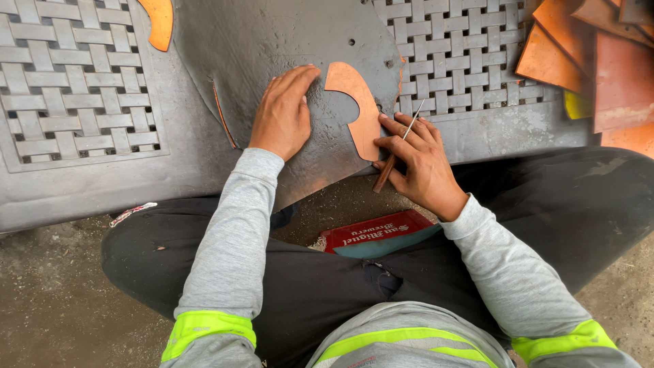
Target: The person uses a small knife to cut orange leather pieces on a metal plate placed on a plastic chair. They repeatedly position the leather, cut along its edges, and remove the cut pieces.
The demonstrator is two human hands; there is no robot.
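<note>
We see the left hand (283,112) lying flat, fingers open, on a dark grey sheet (272,48) that covers the counter (75,184). The right hand (419,160) presses an orange curved template (357,109) onto the same sheet, and its grip is closed on a thin brown marking tool (392,163). The template lies just right of the left hand. At the far right, orange pieces (599,54) are stacked.
</note>
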